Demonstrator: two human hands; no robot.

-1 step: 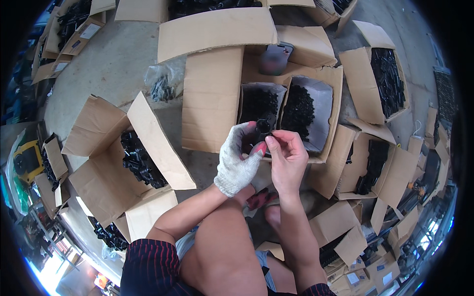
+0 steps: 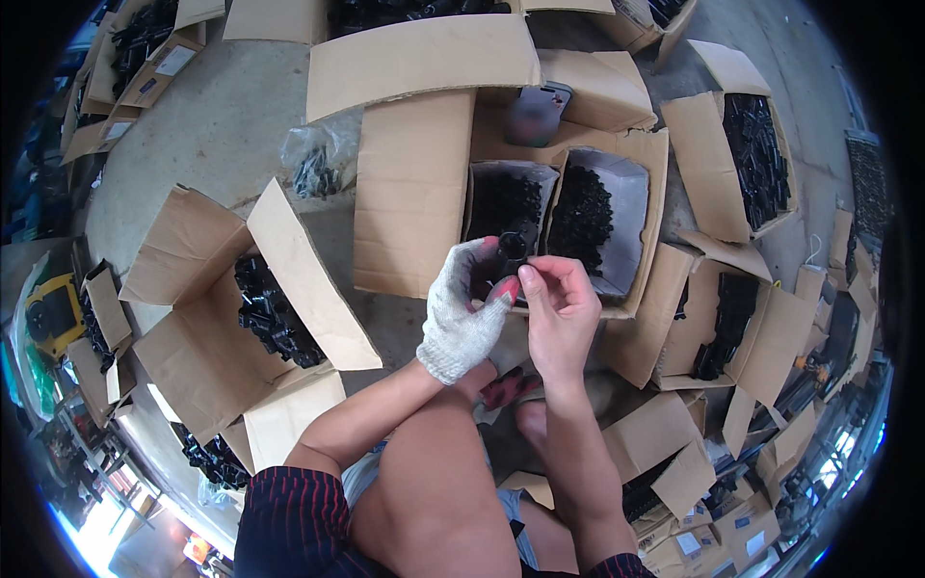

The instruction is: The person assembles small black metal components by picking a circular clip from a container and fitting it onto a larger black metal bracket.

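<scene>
My left hand [image 2: 467, 313], in a white knit glove with red and dark fingertips, grips a black part with a round, ring-like end [image 2: 512, 246]. My bare right hand [image 2: 562, 313] is closed in a pinch against the near side of that part; whatever lies between its thumb and forefinger is too small to make out. Just beyond my hands, two grey-lined trays stand side by side in a cardboard box [image 2: 412, 202]. Small black pieces fill much of the left tray [image 2: 509, 197] and part of the right tray [image 2: 631, 207].
Left of me an open carton [image 2: 198, 356] holds black parts [image 2: 275, 313]. More cartons with black parts stand at the right [image 2: 708, 159] and far side [image 2: 424, 63]. A clear plastic bag [image 2: 323, 159] lies on the concrete floor. A phone [image 2: 540, 111] rests at the box's far end.
</scene>
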